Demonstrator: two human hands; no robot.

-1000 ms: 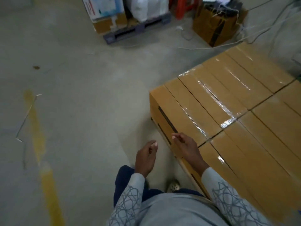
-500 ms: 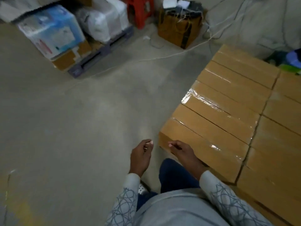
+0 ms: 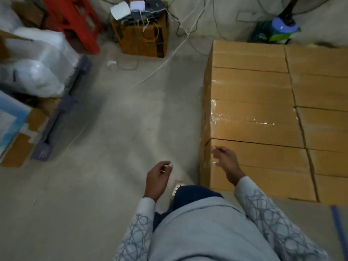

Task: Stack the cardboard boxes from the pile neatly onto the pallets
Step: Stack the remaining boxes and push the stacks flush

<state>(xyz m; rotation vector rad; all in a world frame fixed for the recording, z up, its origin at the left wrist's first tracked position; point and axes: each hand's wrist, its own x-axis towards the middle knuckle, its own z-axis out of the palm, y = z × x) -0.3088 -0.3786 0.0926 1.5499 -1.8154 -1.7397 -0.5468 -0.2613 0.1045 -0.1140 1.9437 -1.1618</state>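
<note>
A flat, tight layer of brown cardboard boxes fills the right side, some with shiny clear tape on top. My right hand hangs over the near left corner of that stack, fingers loosely curled and holding nothing. My left hand hovers over the bare concrete floor just left of the stack, fingers also loosely curled and empty. Whatever the boxes rest on is hidden beneath them.
A grey pallet at left carries white wrapped bundles and a blue-printed box. A red plastic stool and a brown box with devices and cables stand at the back. White cords trail across the floor. A fan base sits behind the stack.
The view has swung to the right, so the box stack now lies squarely to my right. Both hands stay empty; my right hand has lifted over the stack's near corner.
</note>
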